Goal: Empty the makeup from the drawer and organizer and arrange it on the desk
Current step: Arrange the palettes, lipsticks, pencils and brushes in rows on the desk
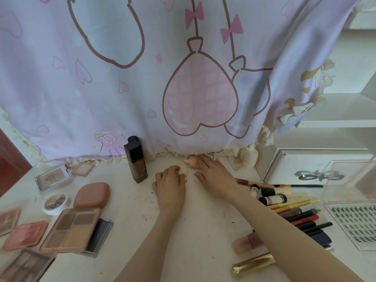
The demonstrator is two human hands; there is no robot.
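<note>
Makeup was spread all over my white desk (126, 224) at that point. My left hand (169, 185) had its fingers curled round a little peach makeup sponge (182, 170), which sat on the desk right in front of the tall dark brown foundation bottle with the black cap (135, 159). My right hand (214, 173) lay flat on the desk with fingers straight and slightly apart, fingertips touching another peach sponge (190, 160) up against the hem of the lilac cloth with the pink heart balloons (183, 78). Off to my left were the brown four-pan contour palette (71, 228), a rounded dusty-pink compact (91, 194), a small round white pot (55, 203) and a coral blush pan (25, 235). To my right lay a row of brushes and pencils (295, 210), a gold tube (253, 265), and a clear tray of false lashes (353, 224), with the clear acrylic organizer (354, 180) just behind it.
</note>
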